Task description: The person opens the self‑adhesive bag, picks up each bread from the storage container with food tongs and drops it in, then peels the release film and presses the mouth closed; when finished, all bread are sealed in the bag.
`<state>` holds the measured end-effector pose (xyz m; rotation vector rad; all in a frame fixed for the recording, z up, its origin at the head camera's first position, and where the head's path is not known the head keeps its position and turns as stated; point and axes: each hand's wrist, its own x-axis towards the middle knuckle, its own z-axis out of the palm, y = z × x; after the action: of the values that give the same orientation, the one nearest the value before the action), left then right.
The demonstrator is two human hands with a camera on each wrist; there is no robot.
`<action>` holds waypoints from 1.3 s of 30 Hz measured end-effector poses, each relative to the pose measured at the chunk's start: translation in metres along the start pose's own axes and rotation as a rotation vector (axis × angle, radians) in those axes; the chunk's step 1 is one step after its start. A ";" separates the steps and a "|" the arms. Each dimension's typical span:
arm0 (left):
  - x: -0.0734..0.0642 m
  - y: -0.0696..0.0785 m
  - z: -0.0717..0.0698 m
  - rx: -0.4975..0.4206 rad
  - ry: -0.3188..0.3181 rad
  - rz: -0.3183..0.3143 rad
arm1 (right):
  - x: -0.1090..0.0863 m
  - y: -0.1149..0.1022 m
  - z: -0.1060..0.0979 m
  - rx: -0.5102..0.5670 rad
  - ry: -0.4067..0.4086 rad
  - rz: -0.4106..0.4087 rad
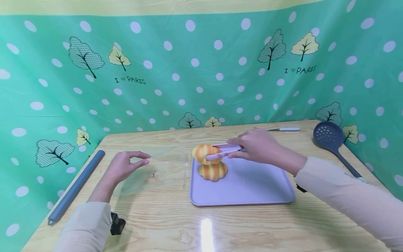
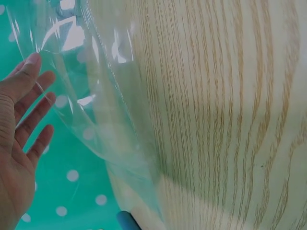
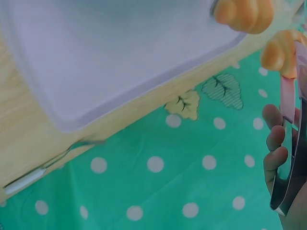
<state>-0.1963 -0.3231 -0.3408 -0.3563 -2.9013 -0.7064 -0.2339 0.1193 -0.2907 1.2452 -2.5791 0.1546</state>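
In the head view my left hand [image 1: 126, 167] pinches the edge of a clear plastic bag [image 2: 81, 91] between thumb and finger. The bag spreads from there toward the tray, its mouth partly spread. My right hand [image 1: 259, 145] grips metal tongs with pink tips [image 1: 225, 151]. Between those tips is a striped orange-and-yellow croissant-shaped bread [image 1: 201, 154], raised at the tray's left side. A second bread [image 1: 213, 172] of the same kind lies on the lilac tray [image 1: 252, 185], just below the held one in this view.
Along the left table edge lies a blue-grey rod [image 1: 77, 187]. A dark slotted skimmer [image 1: 329, 134] lies at the right. Behind the tray is a fork-like utensil with a white handle [image 1: 289, 129]. A green dotted cloth [image 1: 201, 80] hangs beyond the wooden table.
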 end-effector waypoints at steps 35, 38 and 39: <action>0.005 0.001 -0.005 -0.053 0.026 0.004 | 0.100 -0.058 0.064 0.041 -0.126 -0.046; 0.004 0.000 -0.005 -0.056 0.034 0.009 | 0.106 -0.060 0.068 0.081 -0.136 -0.049; 0.004 0.000 -0.005 -0.059 0.037 0.009 | 0.108 -0.061 0.070 0.097 -0.141 -0.047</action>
<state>-0.2002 -0.3248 -0.3356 -0.3594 -2.8470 -0.7897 -0.2635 -0.0147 -0.3280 1.3966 -2.6867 0.1909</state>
